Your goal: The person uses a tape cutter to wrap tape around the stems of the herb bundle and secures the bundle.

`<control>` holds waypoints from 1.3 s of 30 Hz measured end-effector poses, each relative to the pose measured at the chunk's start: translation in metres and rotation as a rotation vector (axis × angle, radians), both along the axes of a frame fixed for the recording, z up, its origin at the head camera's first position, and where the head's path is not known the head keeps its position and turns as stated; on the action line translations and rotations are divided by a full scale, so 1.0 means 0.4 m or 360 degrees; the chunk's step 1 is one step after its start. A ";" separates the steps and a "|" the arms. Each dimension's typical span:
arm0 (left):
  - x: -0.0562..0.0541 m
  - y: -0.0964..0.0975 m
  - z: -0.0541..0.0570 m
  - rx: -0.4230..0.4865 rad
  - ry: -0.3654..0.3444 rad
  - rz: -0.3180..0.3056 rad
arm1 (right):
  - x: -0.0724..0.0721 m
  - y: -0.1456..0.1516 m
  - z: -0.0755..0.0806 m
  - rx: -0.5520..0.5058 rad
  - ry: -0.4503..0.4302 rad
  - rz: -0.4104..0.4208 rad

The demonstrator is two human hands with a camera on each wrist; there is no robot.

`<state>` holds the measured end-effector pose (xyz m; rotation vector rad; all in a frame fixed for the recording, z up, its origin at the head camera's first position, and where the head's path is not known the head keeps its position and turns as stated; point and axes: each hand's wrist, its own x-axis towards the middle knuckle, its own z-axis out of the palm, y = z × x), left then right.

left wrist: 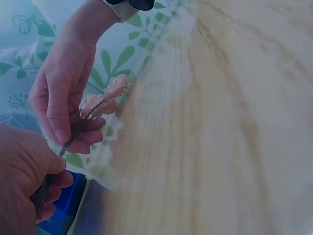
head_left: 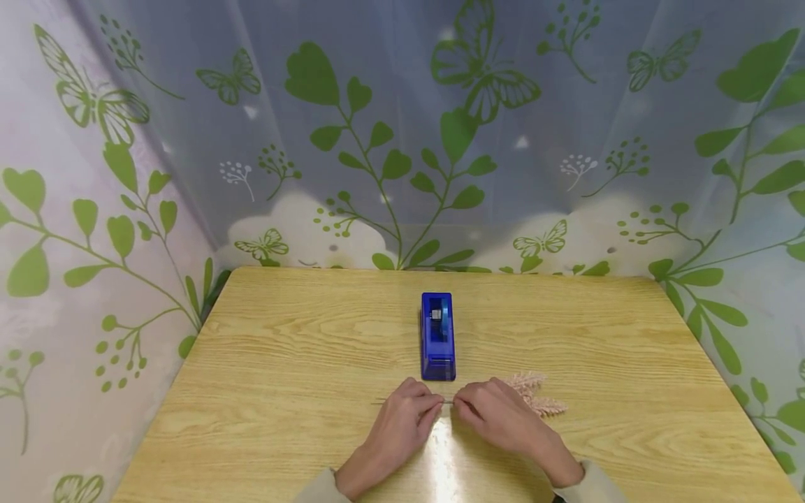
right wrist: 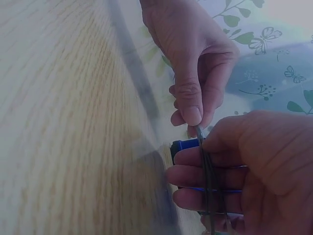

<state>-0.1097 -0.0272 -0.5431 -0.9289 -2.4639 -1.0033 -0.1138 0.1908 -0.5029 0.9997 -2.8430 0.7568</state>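
Both hands hold the thin dark stems (right wrist: 209, 181) of a small bunch of pale pink artificial-looking flowers (head_left: 546, 405). My left hand (head_left: 402, 423) pinches the stems between thumb and fingers, and their thin ends stick out to its left in the head view. Just to the right, my right hand (head_left: 503, 416) grips the same stems nearer the flower heads, thumb on top. A short piece of stem shows between the two hands. In the left wrist view the flower heads (left wrist: 116, 90) spread out beyond the right hand (left wrist: 68, 93).
A blue tape dispenser (head_left: 437, 349) with a roll of tape stands just beyond the hands on the wood-grain table (head_left: 302, 335). Curtains (head_left: 264, 154) printed with green leaves and butterflies hang behind the table and at its sides.
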 end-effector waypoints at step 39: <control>0.004 0.007 0.016 -0.0053 -0.0496 0.0019 | 0.006 -0.021 -0.019 0.0133 0.0374 0.0099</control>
